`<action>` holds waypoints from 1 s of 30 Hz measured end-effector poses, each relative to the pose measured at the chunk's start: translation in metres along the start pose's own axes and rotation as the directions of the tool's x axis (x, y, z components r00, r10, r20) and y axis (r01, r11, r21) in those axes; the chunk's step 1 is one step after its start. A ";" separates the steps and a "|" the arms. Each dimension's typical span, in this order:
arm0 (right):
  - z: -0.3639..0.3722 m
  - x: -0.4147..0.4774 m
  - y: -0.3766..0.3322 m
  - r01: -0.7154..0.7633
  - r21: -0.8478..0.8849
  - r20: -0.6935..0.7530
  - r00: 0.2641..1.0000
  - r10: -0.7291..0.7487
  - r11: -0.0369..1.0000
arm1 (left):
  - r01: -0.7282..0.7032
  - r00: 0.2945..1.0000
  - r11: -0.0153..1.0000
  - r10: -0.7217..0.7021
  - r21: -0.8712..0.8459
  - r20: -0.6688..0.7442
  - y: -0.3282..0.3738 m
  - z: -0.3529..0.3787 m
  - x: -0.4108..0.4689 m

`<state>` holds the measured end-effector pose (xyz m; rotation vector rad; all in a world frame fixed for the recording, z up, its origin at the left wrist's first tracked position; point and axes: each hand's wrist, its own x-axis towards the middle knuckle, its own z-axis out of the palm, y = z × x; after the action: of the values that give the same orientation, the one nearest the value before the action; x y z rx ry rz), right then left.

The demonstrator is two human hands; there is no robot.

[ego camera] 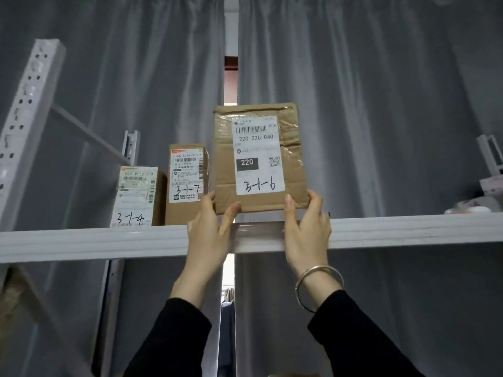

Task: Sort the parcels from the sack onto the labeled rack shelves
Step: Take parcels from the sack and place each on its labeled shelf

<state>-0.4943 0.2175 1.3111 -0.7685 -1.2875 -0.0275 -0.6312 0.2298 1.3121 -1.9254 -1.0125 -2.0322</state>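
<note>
A flat brown cardboard parcel with a white label marked "3-1-6" stands upright just above the white top shelf. My left hand grips its lower left corner, thumb on the front. My right hand grips the lower right corner; a silver bangle is on that wrist. To the left, two brown parcels stand on the shelf: one marked "3-1-7" and one marked "3-1-4".
White perforated rack uprights rise at the left, another at the far right. A grey-wrapped packet lies on the shelf's right end. Grey curtains hang behind the rack with a narrow gap in the middle.
</note>
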 end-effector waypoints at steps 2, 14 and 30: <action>0.005 0.006 0.007 -0.042 -0.113 0.035 0.998 0.046 0.993 | 0.018 1.000 0.997 -0.017 0.081 -0.008 -0.008 0.006 0.005; 0.027 0.020 0.020 0.012 -0.516 0.049 0.999 0.015 0.856 | 0.193 0.966 0.872 -0.087 0.450 -0.244 -0.024 0.014 0.008; 0.033 0.001 0.029 0.137 -0.578 0.163 0.985 -0.051 0.805 | 0.141 0.989 0.916 -0.115 0.376 -0.091 -0.019 0.018 -0.015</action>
<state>-0.5093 0.2568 1.3001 -1.2542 -1.4690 -0.4847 -0.6241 0.2499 1.2907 -1.6163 -1.4282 -1.7776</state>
